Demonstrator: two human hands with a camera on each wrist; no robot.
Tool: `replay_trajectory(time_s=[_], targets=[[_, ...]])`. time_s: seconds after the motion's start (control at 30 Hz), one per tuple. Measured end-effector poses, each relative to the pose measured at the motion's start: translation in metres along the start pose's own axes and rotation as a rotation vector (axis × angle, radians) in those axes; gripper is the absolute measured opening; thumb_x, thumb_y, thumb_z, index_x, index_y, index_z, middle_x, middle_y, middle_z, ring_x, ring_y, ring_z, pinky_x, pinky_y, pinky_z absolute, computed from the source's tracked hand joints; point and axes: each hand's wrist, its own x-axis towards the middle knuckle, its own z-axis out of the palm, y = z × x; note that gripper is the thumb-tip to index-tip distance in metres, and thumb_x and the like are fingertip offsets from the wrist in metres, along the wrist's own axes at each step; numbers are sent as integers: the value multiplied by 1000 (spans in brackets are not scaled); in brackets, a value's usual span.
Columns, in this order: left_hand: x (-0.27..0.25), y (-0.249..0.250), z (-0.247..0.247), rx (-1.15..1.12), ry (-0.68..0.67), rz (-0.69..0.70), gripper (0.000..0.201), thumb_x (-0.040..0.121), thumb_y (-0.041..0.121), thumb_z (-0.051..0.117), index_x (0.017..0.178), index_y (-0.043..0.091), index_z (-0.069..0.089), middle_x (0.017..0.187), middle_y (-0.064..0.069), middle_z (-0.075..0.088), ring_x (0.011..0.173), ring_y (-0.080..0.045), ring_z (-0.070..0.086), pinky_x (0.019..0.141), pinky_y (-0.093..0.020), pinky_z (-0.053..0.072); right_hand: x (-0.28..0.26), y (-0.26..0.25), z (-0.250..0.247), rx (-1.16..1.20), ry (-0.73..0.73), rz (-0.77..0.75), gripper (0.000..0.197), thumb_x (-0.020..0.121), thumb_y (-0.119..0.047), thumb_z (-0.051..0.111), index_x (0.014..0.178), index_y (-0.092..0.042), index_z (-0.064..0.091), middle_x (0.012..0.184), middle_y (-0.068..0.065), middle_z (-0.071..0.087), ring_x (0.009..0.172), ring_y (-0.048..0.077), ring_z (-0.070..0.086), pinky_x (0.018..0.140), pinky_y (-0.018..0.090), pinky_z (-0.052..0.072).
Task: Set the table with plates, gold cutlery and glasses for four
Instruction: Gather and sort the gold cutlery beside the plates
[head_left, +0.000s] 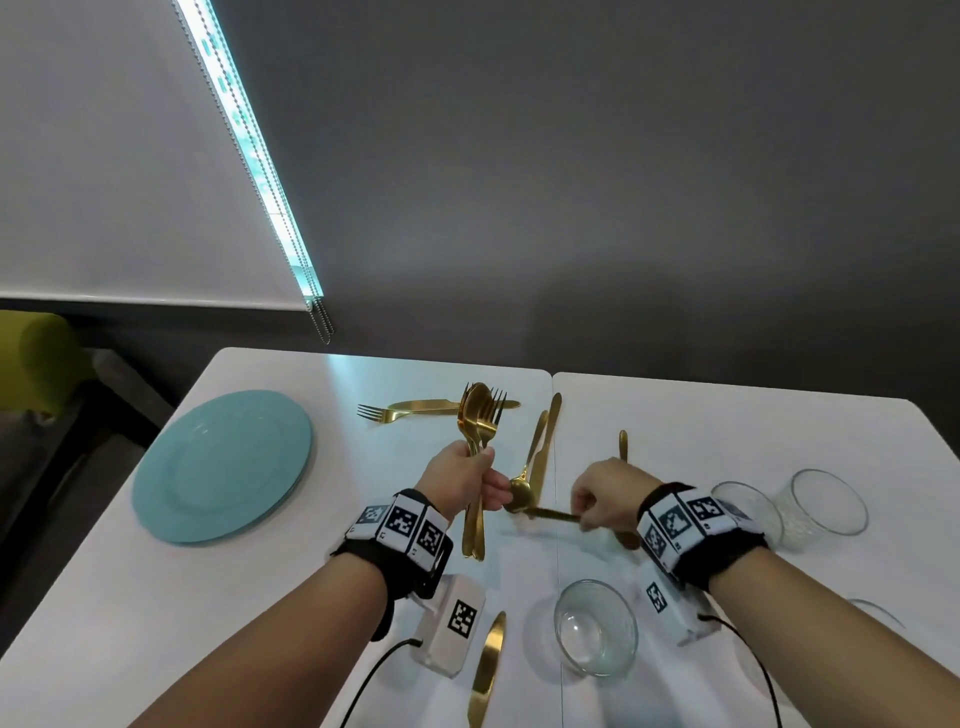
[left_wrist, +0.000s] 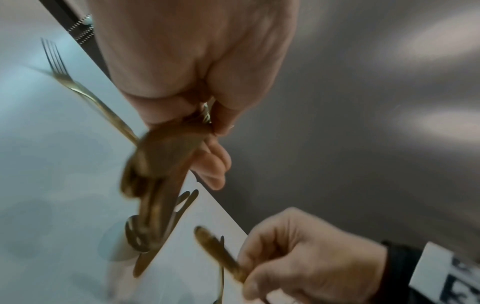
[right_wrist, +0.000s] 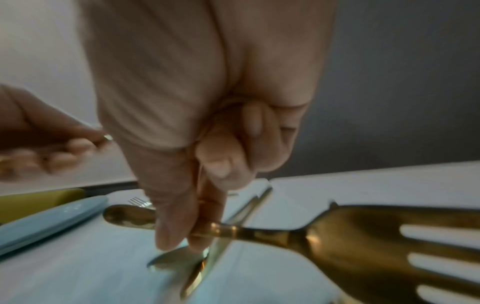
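My left hand (head_left: 464, 480) is clenched round an upright bundle of gold metal forks and spoons (head_left: 478, 415) above the white surface (head_left: 727, 441). Just beside it, my right hand (head_left: 605, 496) pinches a gold fork (right_wrist: 350, 238) by its handle, its tines pointing back toward my wrist, while a gold spoon (head_left: 519, 493) and two gold knives (head_left: 545, 441) lie between my hands

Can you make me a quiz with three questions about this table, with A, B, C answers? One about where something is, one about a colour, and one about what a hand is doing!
1. Where is the plate?
A. left side of the table
B. right side
C. under a glass

2. What colour is the plate?
A. red
B. light blue
C. black

3. What is the left hand doing?
A. lying flat
B. gripping a bunch of gold cutlery
C. holding a glass

Answers: 1 A, it sits left of both hands. 2 B, it shows pale blue. 3 B, fingers wrap the handles, spoons and forks pointing up.
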Motion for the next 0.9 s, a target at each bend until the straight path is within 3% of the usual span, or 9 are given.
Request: replay_trajectory(time_s=[0.13,0.27,0.3,0.37,0.5,0.63,0.73,0.8,0.9], targets=[[0,10,10,24,-31,3,17,101,20,37,106,7,46,78,-9,66,65,-20,65,59,-25,57,-16,-27,-34,-233,156,-141,24,91,-10,54,104,-19,71,107,-1,66,101,19,61,85,30,49],[0,12,22,49,-57,9,20,100,19,38,104,3,49,84,-13,66,76,-28,65,83,-44,54,-16,-51,-47,-394,255,-271,28,94,-11,49,110,-21,70,108,2,61,100,21,60,77,29,47],[0,11,25,37,-64,11,20,99,16,38,104,0,49,86,-15,65,75,-30,65,84,-47,53,-13,-56,-47,-423,259,-275,28,94,-12,48,111,-20,69,108,3,60,100,22,60,77,30,47],[0,11,27,-40,-81,9,15,97,9,37,103,0,47,83,-18,61,63,-31,63,75,-48,55,-10,-64,-47,-434,266,-276,27,94,-13,49,113,-18,67,109,5,62,99,24,60,78,31,48],[1,6,25,-106,-42,14,16,98,5,28,100,4,44,68,-12,49,47,-19,45,47,-27,41,-8,-65,-46,-165,350,-307,16,90,-9,55,100,-15,66,103,5,66,90,21,59,75,29,48],[6,-2,22,-80,0,10,21,102,22,32,90,9,44,65,-4,47,50,-14,41,47,-25,36,-8,-60,-51,225,517,-375,10,87,-13,61,90,-19,69,95,-4,68,79,8,58,78,29,53],[12,-7,18,-77,40,-13,22,101,24,33,86,12,44,65,-3,46,51,-13,40,48,-24,36,6,-38,-64,370,576,-228,8,88,-20,63,94,-21,68,92,-7,65,79,5,57,80,27,51],[13,-10,14,-57,60,-28,23,101,27,35,88,12,47,66,-3,45,53,-13,40,50,-24,38,19,-16,-68,345,480,-35,13,88,-20,61,101,-20,64,101,-3,63,93,14,59,85,30,51],[15,-13,9,-42,89,-39,26,100,33,36,86,14,48,67,-2,44,54,-13,40,51,-24,40,36,9,-61,73,299,199,22,90,-14,54,110,-14,63,115,4,62,107,25,59,86,33,49]])
